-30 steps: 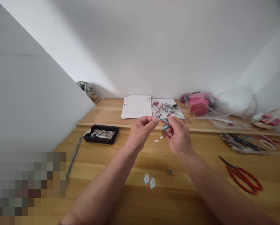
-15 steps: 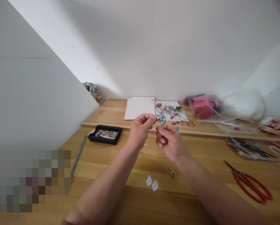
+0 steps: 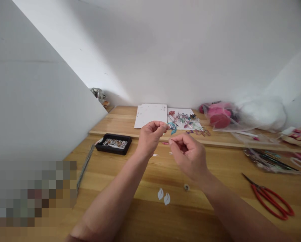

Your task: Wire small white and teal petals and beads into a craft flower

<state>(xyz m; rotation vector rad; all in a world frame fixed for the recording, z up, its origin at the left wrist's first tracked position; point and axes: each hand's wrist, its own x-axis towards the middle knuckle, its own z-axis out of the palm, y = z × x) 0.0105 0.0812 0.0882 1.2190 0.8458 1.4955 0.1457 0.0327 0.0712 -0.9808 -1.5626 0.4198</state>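
My left hand [image 3: 151, 136] is closed in a pinch on a small turquoise curved leaf-shaped piece [image 3: 172, 128], which sticks out to the right of the fingertips. Just below and to the right, my right hand [image 3: 189, 153] pinches thumb against forefinger, apart from the piece. A very fine thread seems to run from it towards a small spool [image 3: 186, 187] on the table; the pinched end is too thin to see clearly. Two white leaf-shaped cutouts [image 3: 163, 196] lie side by side on the table, nearer to me, left of the spool.
A black tray [image 3: 127, 148] of beads stands left. Red-handled scissors [image 3: 271, 201] lie right. On the raised back board are white sheets [image 3: 150, 116], colourful wrapped flower pieces [image 3: 188, 122] and plastic bags [image 3: 223, 116]. Thin grey wires [image 3: 84, 169] lie along the left edge.
My right hand has moved slightly right and turned, its fingertips drawing away from the turquoise piece. The turquoise piece has tilted in my left hand, which stays nearly in place.
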